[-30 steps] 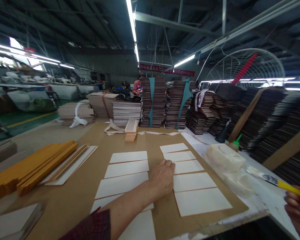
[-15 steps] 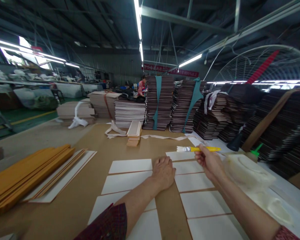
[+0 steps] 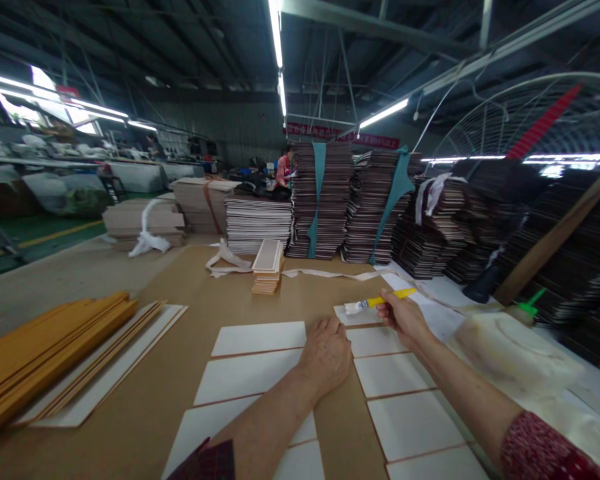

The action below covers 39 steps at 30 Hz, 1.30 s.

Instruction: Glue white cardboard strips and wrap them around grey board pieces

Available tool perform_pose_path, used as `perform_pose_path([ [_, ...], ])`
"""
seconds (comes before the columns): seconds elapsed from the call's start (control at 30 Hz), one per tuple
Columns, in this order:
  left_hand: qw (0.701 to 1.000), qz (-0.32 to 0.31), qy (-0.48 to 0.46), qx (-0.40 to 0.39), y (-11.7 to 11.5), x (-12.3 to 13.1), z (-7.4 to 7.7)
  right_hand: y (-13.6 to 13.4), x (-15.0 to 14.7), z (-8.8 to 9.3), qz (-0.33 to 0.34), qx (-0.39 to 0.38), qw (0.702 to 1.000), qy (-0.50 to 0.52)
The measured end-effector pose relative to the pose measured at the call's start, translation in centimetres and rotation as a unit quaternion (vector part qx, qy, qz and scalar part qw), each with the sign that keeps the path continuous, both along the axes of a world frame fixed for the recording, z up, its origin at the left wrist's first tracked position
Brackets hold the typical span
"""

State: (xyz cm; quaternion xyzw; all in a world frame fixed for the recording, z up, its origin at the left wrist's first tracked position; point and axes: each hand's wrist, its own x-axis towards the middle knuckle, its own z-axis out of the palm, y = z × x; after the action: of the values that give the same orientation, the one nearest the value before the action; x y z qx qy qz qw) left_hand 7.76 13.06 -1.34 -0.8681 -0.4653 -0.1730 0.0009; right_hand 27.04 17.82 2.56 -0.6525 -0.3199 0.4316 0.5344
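Note:
Two columns of white rectangular cards (image 3: 260, 338) lie on a brown cardboard sheet (image 3: 145, 407). My left hand (image 3: 326, 355) rests knuckles-up on the sheet between the columns, fingers curled, touching the card edges. My right hand (image 3: 404, 316) is closed on the yellow handle of a paintbrush (image 3: 377, 303). The brush's white bristles touch the farthest card (image 3: 353, 315) of the right column.
A white lumpy glue container (image 3: 510, 350) sits at the right, a green-capped bottle (image 3: 529, 305) behind it. Yellow strips (image 3: 45, 353) are stacked at the left. A small card stack (image 3: 267, 266) and tall bundled dark stacks (image 3: 320, 200) stand behind. A person (image 3: 283, 170) works far back.
My right hand brought the brush from the glue container at the far right over to the right column, then lowered its bristles onto the farthest card. My left hand stayed put.

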Motion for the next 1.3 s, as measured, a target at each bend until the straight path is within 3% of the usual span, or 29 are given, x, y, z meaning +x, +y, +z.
perform_pose_path([
  [0.93,1.000,-0.002,0.014,-0.010,-0.2,0.0,0.4,1.3,-0.6,-0.6,0.047,-0.017,0.998,-0.039],
  [1.3,1.000,-0.002,0.015,-0.012,-0.2,0.0,0.6,2.0,1.6,-0.3,0.023,-0.028,0.996,-0.077],
])
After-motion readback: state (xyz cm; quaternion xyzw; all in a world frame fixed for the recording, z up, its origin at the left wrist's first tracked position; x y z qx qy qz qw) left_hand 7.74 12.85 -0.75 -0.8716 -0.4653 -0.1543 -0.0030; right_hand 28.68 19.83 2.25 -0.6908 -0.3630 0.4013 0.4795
